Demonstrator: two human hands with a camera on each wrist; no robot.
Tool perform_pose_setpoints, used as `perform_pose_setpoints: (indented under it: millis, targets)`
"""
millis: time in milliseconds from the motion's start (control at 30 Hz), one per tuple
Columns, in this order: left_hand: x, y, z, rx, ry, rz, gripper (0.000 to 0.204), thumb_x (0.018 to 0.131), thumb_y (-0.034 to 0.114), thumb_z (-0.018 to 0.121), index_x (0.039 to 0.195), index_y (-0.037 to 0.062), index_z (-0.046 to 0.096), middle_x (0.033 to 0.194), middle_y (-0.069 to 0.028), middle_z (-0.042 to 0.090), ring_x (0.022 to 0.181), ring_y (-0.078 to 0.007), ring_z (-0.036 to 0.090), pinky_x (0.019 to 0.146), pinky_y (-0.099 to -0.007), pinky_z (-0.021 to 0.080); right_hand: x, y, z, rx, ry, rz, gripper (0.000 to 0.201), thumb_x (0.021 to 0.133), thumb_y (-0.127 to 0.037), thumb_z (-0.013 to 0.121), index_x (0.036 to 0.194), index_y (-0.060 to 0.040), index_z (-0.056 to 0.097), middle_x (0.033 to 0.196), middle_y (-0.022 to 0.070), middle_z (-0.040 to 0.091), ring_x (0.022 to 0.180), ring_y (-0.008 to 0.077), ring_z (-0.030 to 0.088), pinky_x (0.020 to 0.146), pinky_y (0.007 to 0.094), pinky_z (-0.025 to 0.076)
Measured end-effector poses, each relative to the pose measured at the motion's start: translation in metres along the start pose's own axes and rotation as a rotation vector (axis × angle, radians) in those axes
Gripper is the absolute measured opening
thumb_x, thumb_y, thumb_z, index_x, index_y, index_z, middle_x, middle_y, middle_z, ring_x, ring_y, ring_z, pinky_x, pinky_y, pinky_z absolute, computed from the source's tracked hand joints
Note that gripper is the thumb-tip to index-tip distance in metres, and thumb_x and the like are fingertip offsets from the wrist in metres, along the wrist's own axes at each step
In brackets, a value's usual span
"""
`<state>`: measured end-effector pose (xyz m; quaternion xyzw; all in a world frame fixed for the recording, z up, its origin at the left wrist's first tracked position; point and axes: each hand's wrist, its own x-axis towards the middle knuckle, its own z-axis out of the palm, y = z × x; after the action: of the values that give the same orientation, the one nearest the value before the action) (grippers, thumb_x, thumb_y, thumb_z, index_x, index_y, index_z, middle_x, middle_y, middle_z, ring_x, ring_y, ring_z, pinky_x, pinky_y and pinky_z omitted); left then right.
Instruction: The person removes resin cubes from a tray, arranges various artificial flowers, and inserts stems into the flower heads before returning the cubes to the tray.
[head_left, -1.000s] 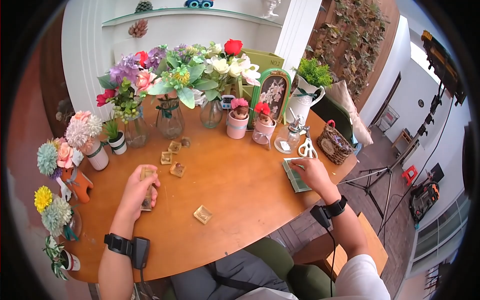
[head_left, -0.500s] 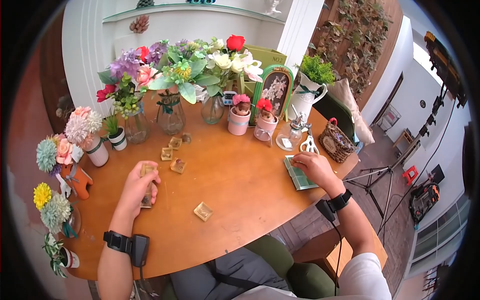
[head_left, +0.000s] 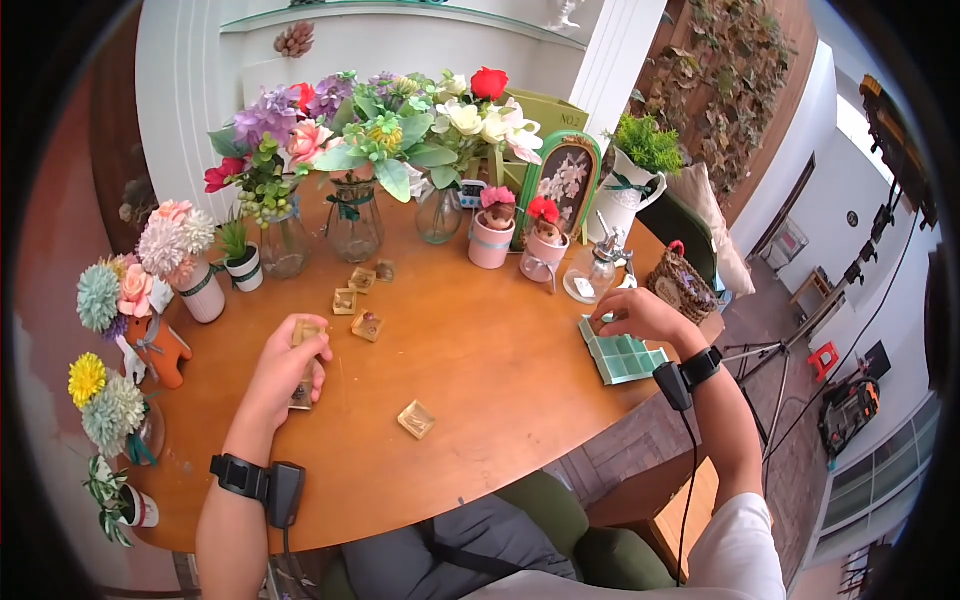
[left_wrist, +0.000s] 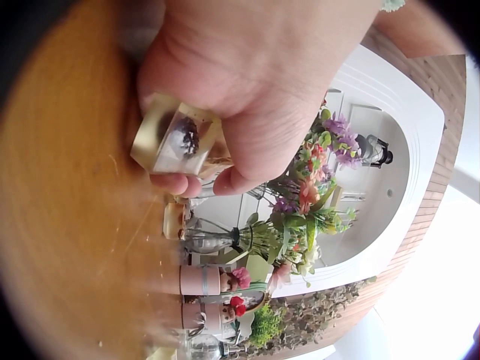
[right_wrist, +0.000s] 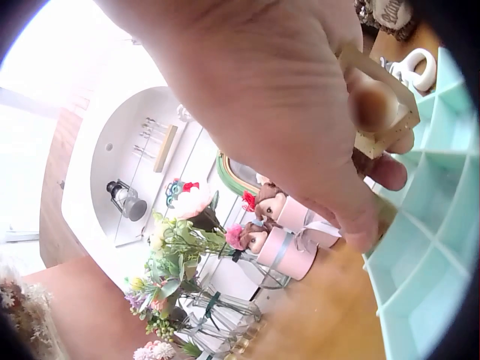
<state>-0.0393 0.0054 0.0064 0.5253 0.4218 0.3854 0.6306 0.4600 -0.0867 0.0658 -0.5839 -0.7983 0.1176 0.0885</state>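
Surface [head_left: 480, 370]: round, wooden; every place below is given relative to the green tray on it.
Flower vases [head_left: 352, 215]: a row of glass vases with mixed blooms, far left of the tray and behind it, along the back edge.
White pitcher [head_left: 622, 195]: holds green sprigs, behind the tray.
Wicker basket [head_left: 683, 285]: just behind the tray, to its right.
Green tray [head_left: 625, 358]: pale green, divided into square cells, lying flat at the right edge of the surface.
Pink pots [head_left: 492, 245]: two, each with a small doll, behind the tray and to its left.
Left hand [head_left: 290, 365]: well to the left of the tray, fingers and thumb curled round a stack of clear blocks standing on the surface.
Right hand [head_left: 640, 312]: over the tray's far end, fingertips pinching a small clear cube.
Stack of clear blocks [left_wrist: 180, 139]: in the left hand; a dark speck shows inside the end block.
Loose block [head_left: 416, 419]: alone, between the left hand and the tray, nearer the front edge.
Small clear cube [right_wrist: 379, 112]: in the right hand, just above the tray's cells.
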Motion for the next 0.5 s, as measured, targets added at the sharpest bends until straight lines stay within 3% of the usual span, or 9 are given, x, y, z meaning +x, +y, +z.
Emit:
perform_pose_setpoints:
  millis: [33,100,133,233,267,300,367,400,500]
  targets:
    - [0.000,-0.001,-0.001,-0.002,-0.001,-0.002,0.020,0.099,0.016,0.055,0.117,0.0085,0.050,0.082,-0.0041,0.056,0.049,-0.0087,0.051,0.037,-0.0241,0.041,-0.001,-0.005,-0.005,-0.003,-0.003,-0.001,0.022,0.084,-0.013,0.075,0.104,-0.0047,0.070,0.097,0.0068,0.070,0.082,0.0212,0.067,0.074,0.0336,0.054]
    - [0.000,-0.001,0.000,-0.002,-0.006,0.003,0.020,0.099,0.016,0.055,0.117,0.0087,0.050,0.082,-0.0041,0.056,0.048,-0.0086,0.051,0.037,-0.0240,0.041,-0.005,-0.021,-0.013,0.189,-0.045,0.341,0.020,0.086,-0.013,0.074,0.105,-0.0062,0.069,0.088,0.0034,0.069,0.071,0.0137,0.064,0.061,0.0293,0.052]
    - [-0.001,-0.001,-0.001,-0.001,-0.013,0.008,0.020,0.099,0.016,0.054,0.117,0.0088,0.050,0.082,-0.0041,0.056,0.048,-0.0086,0.051,0.037,-0.0240,0.041,-0.008,-0.019,-0.012,0.238,-0.019,0.294,0.022,0.087,-0.011,0.072,0.108,-0.0071,0.067,0.084,0.0010,0.067,0.063,0.0093,0.060,0.053,0.0264,0.048]
    - [0.001,-0.002,-0.001,0.010,-0.014,0.006,0.020,0.099,0.016,0.054,0.117,0.0093,0.050,0.082,-0.0041,0.056,0.048,-0.0085,0.051,0.036,-0.0238,0.041,-0.017,-0.027,-0.008,0.309,0.061,0.390,0.020,0.089,-0.010,0.071,0.106,-0.0040,0.063,0.088,0.0001,0.067,0.068,0.0075,0.062,0.054,0.0258,0.049]
    - [0.001,-0.002,-0.001,0.008,-0.015,0.005,0.020,0.099,0.016,0.054,0.117,0.0093,0.050,0.082,-0.0041,0.056,0.048,-0.0085,0.051,0.036,-0.0238,0.041,-0.017,-0.038,-0.007,0.229,0.054,0.398,0.022,0.087,-0.008,0.072,0.105,-0.0035,0.060,0.093,0.0030,0.066,0.073,0.0125,0.063,0.059,0.0285,0.051]
    - [0.001,-0.001,-0.001,0.009,-0.008,-0.002,0.019,0.099,0.016,0.054,0.117,0.0095,0.051,0.082,-0.0041,0.056,0.048,-0.0084,0.051,0.036,-0.0237,0.041,-0.018,-0.035,-0.001,0.228,0.054,0.400,0.022,0.087,-0.008,0.072,0.105,-0.0035,0.060,0.093,0.0030,0.066,0.073,0.0125,0.063,0.059,0.0285,0.051]
    - [0.001,-0.001,0.000,0.010,-0.002,-0.010,0.019,0.099,0.016,0.055,0.117,0.0097,0.051,0.082,-0.0041,0.056,0.048,-0.0084,0.051,0.036,-0.0236,0.041,-0.016,-0.025,0.013,-0.073,0.221,-0.006,0.024,0.083,-0.007,0.074,0.102,-0.0038,0.060,0.099,0.0069,0.063,0.082,0.0186,0.063,0.069,0.0317,0.052]
    - [0.000,-0.001,0.000,0.009,-0.002,-0.008,0.019,0.099,0.016,0.055,0.116,0.0097,0.051,0.082,-0.0040,0.056,0.048,-0.0084,0.051,0.036,-0.0236,0.041,-0.016,-0.022,0.017,-0.029,0.211,0.067,0.025,0.080,-0.005,0.076,0.099,-0.0039,0.059,0.103,0.0095,0.059,0.092,0.0238,0.061,0.077,0.0346,0.051]
    - [0.000,-0.001,0.001,0.008,0.000,-0.008,0.019,0.099,0.015,0.055,0.116,0.0097,0.051,0.081,-0.0038,0.056,0.048,-0.0082,0.051,0.036,-0.0235,0.041,-0.013,-0.022,0.017,0.015,0.191,0.093,0.026,0.080,-0.006,0.076,0.098,-0.0042,0.059,0.101,0.0086,0.060,0.091,0.0244,0.061,0.077,0.0351,0.051]
